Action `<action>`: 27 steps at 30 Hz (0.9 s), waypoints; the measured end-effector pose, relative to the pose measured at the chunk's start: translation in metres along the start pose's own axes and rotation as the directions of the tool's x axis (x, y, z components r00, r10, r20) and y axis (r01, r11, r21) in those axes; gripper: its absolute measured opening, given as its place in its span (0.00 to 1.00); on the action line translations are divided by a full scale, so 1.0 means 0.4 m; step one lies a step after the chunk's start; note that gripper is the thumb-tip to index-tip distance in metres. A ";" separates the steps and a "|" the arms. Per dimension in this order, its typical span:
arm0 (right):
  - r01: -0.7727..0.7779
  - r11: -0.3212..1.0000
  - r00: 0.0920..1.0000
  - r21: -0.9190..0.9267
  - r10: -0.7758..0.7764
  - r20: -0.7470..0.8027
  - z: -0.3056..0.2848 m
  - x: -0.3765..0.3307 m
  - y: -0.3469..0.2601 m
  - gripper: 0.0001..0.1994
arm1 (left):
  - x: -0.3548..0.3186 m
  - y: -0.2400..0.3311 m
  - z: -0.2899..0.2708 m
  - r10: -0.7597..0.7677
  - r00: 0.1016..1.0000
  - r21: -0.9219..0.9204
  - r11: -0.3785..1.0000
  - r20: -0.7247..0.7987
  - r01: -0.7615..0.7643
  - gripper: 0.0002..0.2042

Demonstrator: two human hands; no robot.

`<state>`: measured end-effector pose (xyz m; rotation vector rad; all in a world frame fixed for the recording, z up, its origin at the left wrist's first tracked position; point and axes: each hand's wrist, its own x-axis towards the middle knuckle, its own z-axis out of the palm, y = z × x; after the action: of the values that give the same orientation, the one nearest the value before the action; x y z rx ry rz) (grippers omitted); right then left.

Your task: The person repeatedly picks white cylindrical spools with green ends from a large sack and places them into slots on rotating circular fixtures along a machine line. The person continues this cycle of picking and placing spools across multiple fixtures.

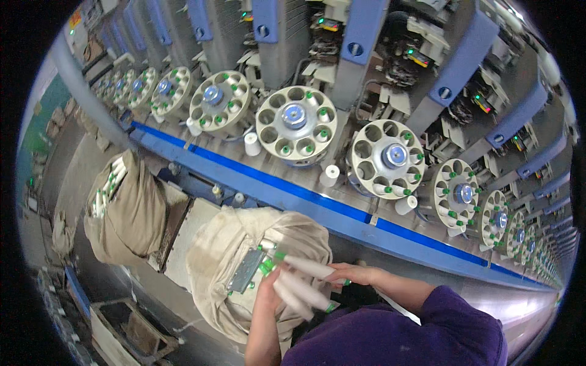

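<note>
Over one sack (pixel 220 268), two hands (pixel 271 293), three bobbins (pixel 305 265)

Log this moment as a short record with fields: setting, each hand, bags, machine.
setting: a person stands at a long winding machine with a blue rail
left hand: holds a bundle of white yarn bobbins with green ends
right hand: grips one white bobbin over the bag
near bag: beige cloth, open, at the hands
far bag: beige cloth, bobbins sticking out
machine: row of round magazines, some pockets filled
</note>
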<state>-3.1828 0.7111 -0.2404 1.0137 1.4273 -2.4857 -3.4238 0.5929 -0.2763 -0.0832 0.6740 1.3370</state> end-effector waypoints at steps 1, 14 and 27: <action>0.012 1.000 1.000 -0.024 -0.012 0.001 0.008 -0.010 -0.028 0.18 | 0.034 0.034 0.061 -0.002 0.999 0.072 0.997 0.038 -0.001 0.20; 0.624 0.187 0.680 0.759 -0.609 -0.409 -0.334 -0.370 -0.285 0.18 | 0.256 0.165 0.535 0.478 0.797 0.152 0.815 0.370 -0.559 0.12; 0.529 0.844 0.768 0.085 -0.434 -0.472 -0.451 -0.200 -0.383 0.18 | 0.381 0.169 0.673 0.534 0.750 0.198 0.747 0.391 -0.635 0.11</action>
<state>-3.0917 0.9220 -0.1421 1.4891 1.7653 -2.9644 -3.3658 0.8575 -0.1125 0.6562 0.6608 1.7823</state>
